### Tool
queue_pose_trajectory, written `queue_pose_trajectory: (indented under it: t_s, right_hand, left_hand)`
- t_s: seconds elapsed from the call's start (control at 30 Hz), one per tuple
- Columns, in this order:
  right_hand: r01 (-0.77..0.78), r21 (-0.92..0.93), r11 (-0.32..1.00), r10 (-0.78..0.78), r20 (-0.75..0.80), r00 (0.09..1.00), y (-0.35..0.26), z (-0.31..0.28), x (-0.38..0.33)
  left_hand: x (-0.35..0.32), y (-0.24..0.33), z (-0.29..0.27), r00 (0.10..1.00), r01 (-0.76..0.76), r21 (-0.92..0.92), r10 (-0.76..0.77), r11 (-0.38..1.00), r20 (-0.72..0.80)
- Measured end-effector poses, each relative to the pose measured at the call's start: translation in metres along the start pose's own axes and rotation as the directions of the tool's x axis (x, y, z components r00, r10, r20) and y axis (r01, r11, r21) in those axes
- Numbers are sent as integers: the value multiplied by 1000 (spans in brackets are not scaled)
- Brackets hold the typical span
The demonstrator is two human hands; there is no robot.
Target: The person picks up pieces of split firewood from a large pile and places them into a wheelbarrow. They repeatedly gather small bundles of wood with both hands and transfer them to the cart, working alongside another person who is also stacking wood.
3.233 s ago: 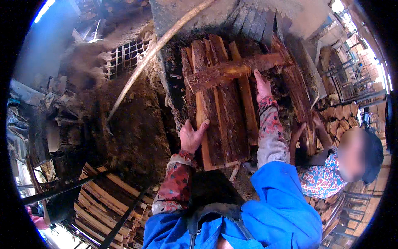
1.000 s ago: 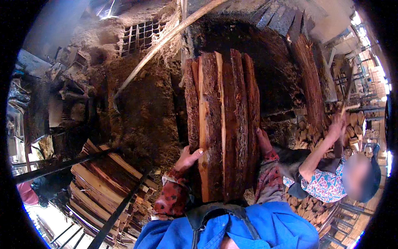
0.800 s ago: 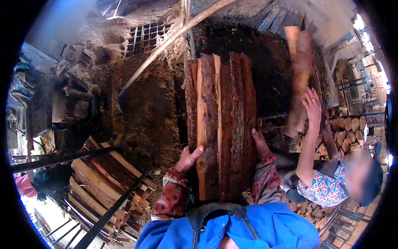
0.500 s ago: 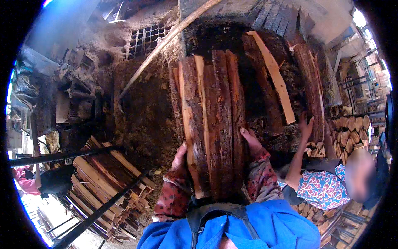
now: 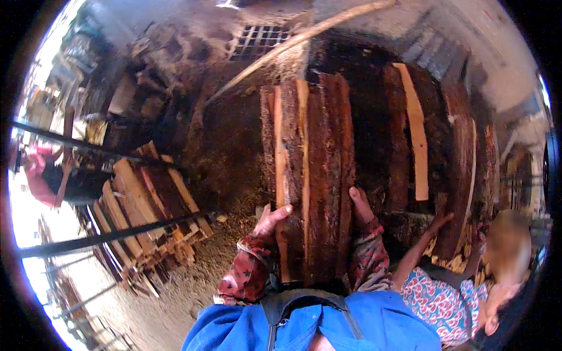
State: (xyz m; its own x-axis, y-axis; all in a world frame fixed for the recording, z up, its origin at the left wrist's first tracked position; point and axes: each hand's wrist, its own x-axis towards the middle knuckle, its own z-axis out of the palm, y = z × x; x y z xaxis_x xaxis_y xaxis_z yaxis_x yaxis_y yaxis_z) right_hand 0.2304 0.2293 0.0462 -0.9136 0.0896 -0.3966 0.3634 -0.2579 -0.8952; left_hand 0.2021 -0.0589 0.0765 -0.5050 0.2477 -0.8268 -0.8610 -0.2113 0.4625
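Showed rough, barky wood on the slabs (image 5: 321, 175) at centre, matt cloth on the garment (image 5: 234, 327) at bottom centre.

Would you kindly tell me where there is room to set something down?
The ground between the plank stack and left sleeve looks rough but open. A dark strip, depth unclear, lies between the held bark slabs and the long slabs to the right. It is crowded around the co-worker's hand.

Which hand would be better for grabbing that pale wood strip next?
Probably the right hand: it holds the right side of the bark-covered slabs, nearer the pale wood strip. The left hand holds their left side. Both are busy.
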Motion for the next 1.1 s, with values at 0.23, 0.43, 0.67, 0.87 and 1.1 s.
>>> queue_pose_trajectory:
  t_s: [0.23,0.43,0.67,0.87,1.1]
  right_hand:
    - [-52,182,982,37,89,995,7,-3,8]
    - [-138,307,941,122,71,990,5,32,17]
    - [-60,44,997,51,187,981,7,56,-5]
    - [-118,-17,993,118,7,993,-9,80,-16]
    - [200,-255,946,-52,490,870,-20,85,-9]
  left_hand:
    - [-11,10,1,938,-305,79,285,949,197]
    - [-16,15,-28,828,-525,22,505,851,243]
    - [-54,-1,-63,861,-481,54,459,875,219]
    - [-85,-20,-69,832,-523,-35,520,851,195]
    - [-120,-61,-48,795,-599,-164,607,784,-5]
